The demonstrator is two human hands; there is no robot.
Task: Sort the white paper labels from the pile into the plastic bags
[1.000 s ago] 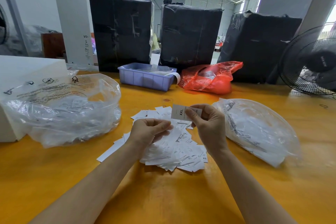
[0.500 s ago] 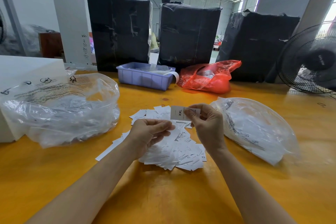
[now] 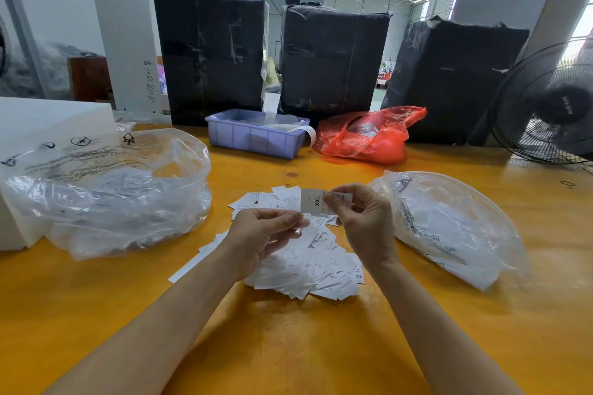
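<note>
- The pile of white paper labels (image 3: 301, 253) lies on the yellow table (image 3: 288, 346) directly in front of the person, between two clear plastic bags, so either bag is likely within an easy reach from the middle.
- The left clear bag (image 3: 106, 189) sits well to the left of the pile with its mouth puffed open; some small white labels show through its wall. The right clear bag (image 3: 449, 228) lies just beside the pile on the other side, flatter, with white paper visible inside.
- The right hand (image 3: 365, 224) holds an XXL label (image 3: 316, 201) raised above the far edge of the pile, printed face towards the camera, probably so its size can be read before a bag is chosen.
- Its grip is a narrow pinch: thumb on the front of the label, fingers curled behind it, the left part of the label sticking free.
- The left hand (image 3: 266, 234) hovers over the pile with fingers curled; thumb and fingertips close on the edge of a white label at the top of the heap. Whether it is lifted clear is hard to tell.
- Loose labels marked XL and XS lie at the near right edge of the pile, so a good deal of sorting looks to remain.
</note>
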